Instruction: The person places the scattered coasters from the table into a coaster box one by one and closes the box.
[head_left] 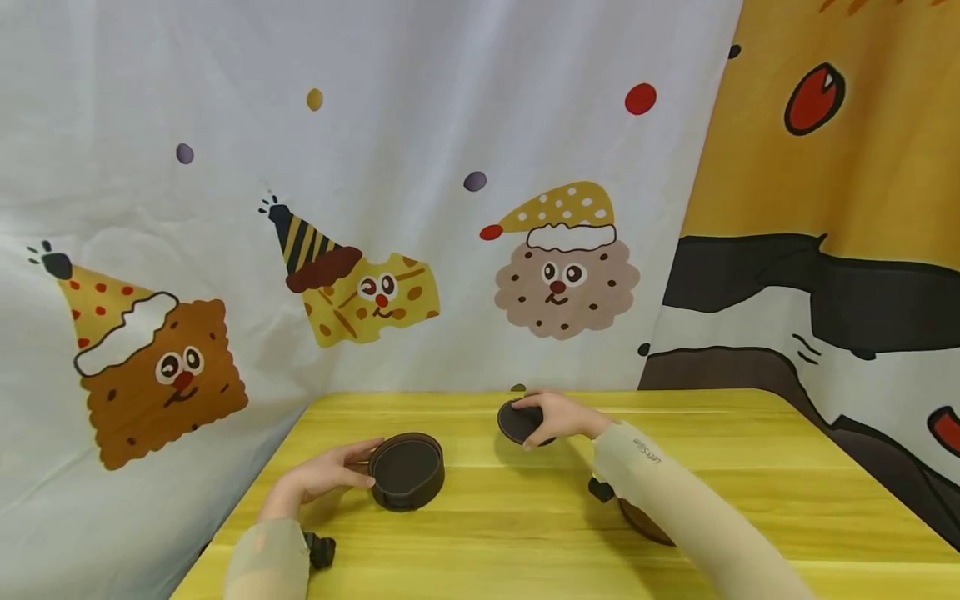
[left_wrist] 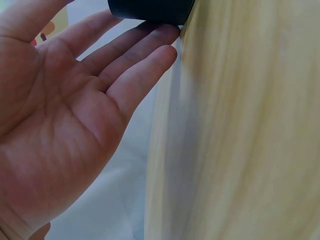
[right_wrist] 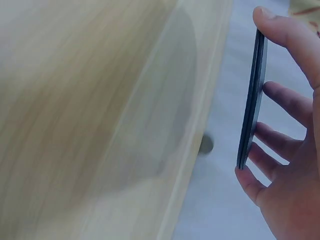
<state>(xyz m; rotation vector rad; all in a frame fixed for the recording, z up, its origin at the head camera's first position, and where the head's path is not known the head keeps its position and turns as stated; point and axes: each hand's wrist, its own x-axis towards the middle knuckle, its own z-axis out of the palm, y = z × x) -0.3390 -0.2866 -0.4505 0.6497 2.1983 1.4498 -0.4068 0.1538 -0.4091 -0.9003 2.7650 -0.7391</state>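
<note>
On the left part of the yellow wood-grain table (head_left: 480, 542) stands a dark round coaster holder (head_left: 407, 475) with a low wall. My left hand (head_left: 333, 471) holds its left side, fingers and thumb spread about the wall. In the left wrist view the holder's lower wall (left_wrist: 150, 9) shows at the top, against the fingertips. Above the table's far edge, my right hand (head_left: 558, 417) grips a thin dark round coaster (head_left: 517, 422) by its rim. Edge-on, the coaster (right_wrist: 252, 100) shows lines along its rim; I cannot tell whether it is one or a stack.
A brown round object (head_left: 647, 527) lies under the right sleeve (head_left: 675, 492), mostly hidden. Behind the table hangs a pale curtain (head_left: 420, 142) printed with cartoon figures. Small black devices (head_left: 321, 550) sit at both wrists.
</note>
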